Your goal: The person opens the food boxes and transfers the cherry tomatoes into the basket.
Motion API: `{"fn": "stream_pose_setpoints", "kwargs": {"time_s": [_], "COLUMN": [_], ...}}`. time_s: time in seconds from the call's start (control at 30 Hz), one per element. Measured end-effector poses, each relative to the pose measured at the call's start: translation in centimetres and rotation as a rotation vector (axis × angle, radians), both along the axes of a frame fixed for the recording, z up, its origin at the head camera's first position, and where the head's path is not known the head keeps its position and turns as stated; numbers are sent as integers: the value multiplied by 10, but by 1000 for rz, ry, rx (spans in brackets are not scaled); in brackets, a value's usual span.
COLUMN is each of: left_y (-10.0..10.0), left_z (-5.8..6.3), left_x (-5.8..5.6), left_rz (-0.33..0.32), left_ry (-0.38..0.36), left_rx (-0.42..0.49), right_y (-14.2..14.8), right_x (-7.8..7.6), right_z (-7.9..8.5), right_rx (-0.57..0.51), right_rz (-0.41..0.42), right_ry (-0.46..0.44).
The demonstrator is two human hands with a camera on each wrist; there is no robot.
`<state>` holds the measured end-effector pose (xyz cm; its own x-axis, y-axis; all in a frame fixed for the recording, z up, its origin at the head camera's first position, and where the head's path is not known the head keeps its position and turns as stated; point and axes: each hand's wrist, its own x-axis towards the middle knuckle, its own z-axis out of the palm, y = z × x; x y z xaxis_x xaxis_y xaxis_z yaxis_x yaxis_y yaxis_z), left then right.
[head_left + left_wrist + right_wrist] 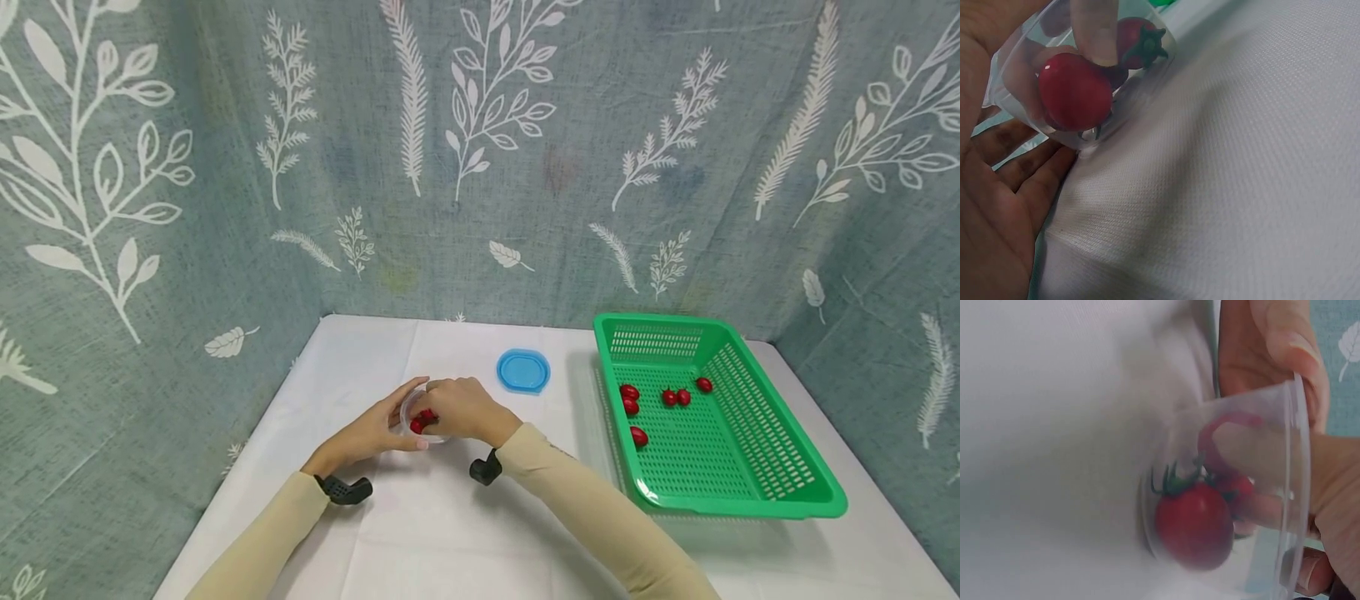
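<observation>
My left hand (pixel 371 431) curves round the side of a clear plastic tub (pixel 406 411), its thumb in front and its fingers behind. From above, my right hand (pixel 463 407) reaches into that tub, fingertips down among the red cherry tomatoes. Through the wall in the right wrist view, a thumb and finger grip a cherry tomato (pixel 1207 447). Beside it lies another cherry tomato (pixel 1194 525) with a green stem top, against the tub's bottom. The left wrist view shows a cherry tomato (pixel 1075 94) near the fingertip and one with a green calyx (pixel 1138 40).
Behind the tub, a blue lid (pixel 523 371) lies flat on the white tablecloth (pixel 450 533). To the right stands a large green basket (pixel 738 507) with several cherry tomatoes (pixel 639 437) in it. A leaf-patterned curtain (pixel 465 275) borders the table at the back and sides.
</observation>
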<state>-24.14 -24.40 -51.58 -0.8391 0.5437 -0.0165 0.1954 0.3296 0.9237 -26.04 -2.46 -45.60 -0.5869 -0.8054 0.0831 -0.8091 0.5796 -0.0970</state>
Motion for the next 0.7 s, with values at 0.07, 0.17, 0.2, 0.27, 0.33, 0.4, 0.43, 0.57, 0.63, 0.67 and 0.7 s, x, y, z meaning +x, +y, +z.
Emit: {"fn": "stream_pose_setpoints", "kwargs": {"time_s": [0.07, 0.17, 0.2, 0.27, 0.33, 0.4, 0.43, 0.57, 0.63, 0.67, 0.7], "left_y": [-1, -2, -2, -2, -2, -2, -1, -1, -1, -1, -1], "left_z": [0, -2, -3, -5, -5, -6, -6, -6, -5, -5, -4], "left_x": [0, -2, -2, -3, -3, -3, -3, -3, -2, -2, -2], "left_rz": [-10, -32, -35, -43, -44, -36, -36, -17, -11, -5, -3], "left_ry": [-3, -11, -15, -25, -30, -35, -28, -25, -20, -23, -21], "left_rx": [13, 43, 48, 62, 68, 64, 63, 50, 42, 38, 35], "right_y": [-2, -3, -2, -1, 2, 5, 7, 13, 16, 17, 18], "right_x": [1, 1, 0, 0, -1, -2, -2, -2, -2, -2, -1], "right_z": [-3, -5, -5, -4, -1, 1, 2, 4, 6, 7, 8], "right_rx": [-25, -50, -59, -88, -136, -187, -213, -298, -331, -343, -352], "right_rz": [-19, -44, -49, -55, -58, -57, -55, -30, -10, -1, 6], "right_ry": [18, 43, 39, 11, -56, -131, -162, -243, -253, -257, -259]}}
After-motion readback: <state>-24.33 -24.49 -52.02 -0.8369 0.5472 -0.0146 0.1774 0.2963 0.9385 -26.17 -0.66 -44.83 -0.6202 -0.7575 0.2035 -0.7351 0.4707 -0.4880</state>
